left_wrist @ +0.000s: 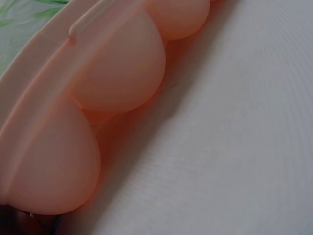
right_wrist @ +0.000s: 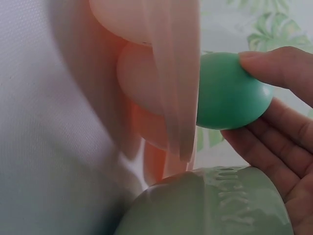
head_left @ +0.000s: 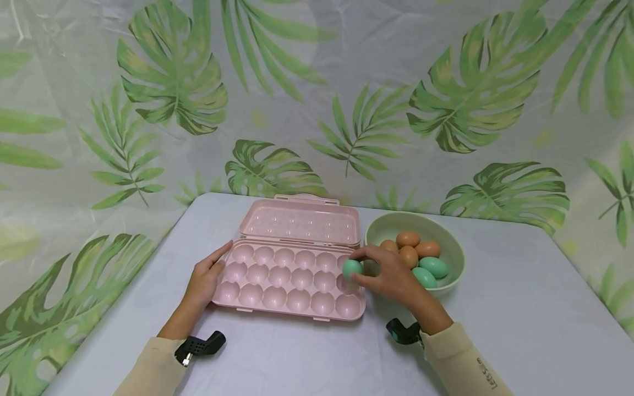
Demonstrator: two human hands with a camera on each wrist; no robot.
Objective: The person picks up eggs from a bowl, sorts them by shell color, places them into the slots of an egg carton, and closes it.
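Note:
A pink plastic egg carton (head_left: 289,278) lies open on the table, lid folded back, with rows of bare round cups. My left hand (head_left: 204,276) grips its left edge, thumb near the rim; the left wrist view shows the underside of the cups (left_wrist: 120,68) close up. Between thumb and fingers my right hand (head_left: 391,275) pinches a green egg (head_left: 352,268) over the rightmost cups. From the side, that green egg (right_wrist: 232,90) stands at the carton's rim (right_wrist: 183,73), its lower end overlapped by the rim.
Right of the carton stands a pale green bowl (head_left: 455,250) holding several brown eggs (head_left: 408,239) and two green eggs (head_left: 433,267). The right forearm passes in front of the bowl's left side. A leaf-patterned sheet (head_left: 366,71) hangs behind the white-covered table (head_left: 297,357).

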